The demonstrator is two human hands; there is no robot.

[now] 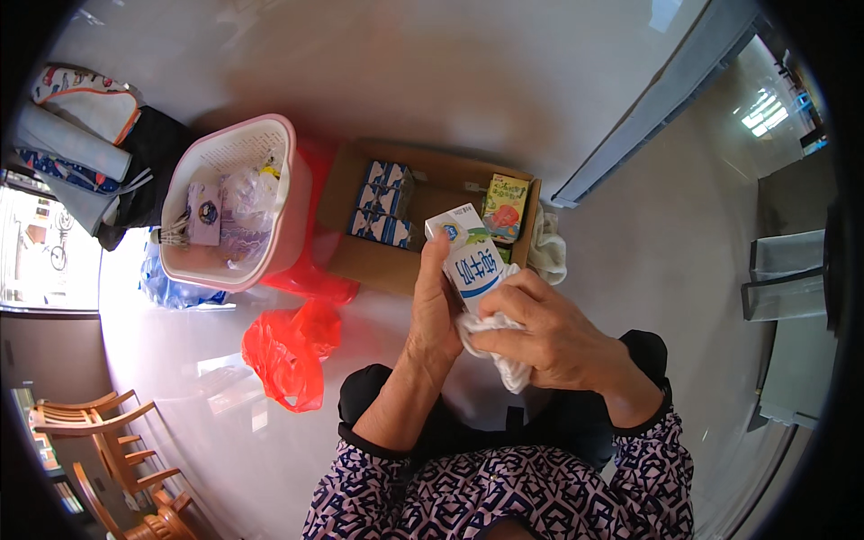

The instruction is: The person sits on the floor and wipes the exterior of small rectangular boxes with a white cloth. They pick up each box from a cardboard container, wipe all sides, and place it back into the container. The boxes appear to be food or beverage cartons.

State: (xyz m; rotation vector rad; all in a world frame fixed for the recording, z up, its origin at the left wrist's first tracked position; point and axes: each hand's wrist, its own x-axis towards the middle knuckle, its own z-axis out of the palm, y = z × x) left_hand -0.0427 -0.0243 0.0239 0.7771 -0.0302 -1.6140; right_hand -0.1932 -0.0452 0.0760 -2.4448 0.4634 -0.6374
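Note:
My left hand [435,290] grips a white and blue milk carton [472,260] by its side, thumb near one end. In my right hand [547,331] is a bunched white cloth [503,364], pressed against the carton's lower end. Beyond both hands an open cardboard box [368,265] stands on the floor. Several blue and white cartons [381,202] are stacked at its left side. A yellow-green packet with a red picture [506,208] stands upright at its right end, partly behind the milk carton.
A pink and white plastic basket [287,196] holding clear bags and a purple package [204,212] rests on a red stool [324,287]. A red plastic bag [293,358] lies on the floor. Pale cloth [548,246] lies right of the box. Wooden chairs [121,445] stand at lower left.

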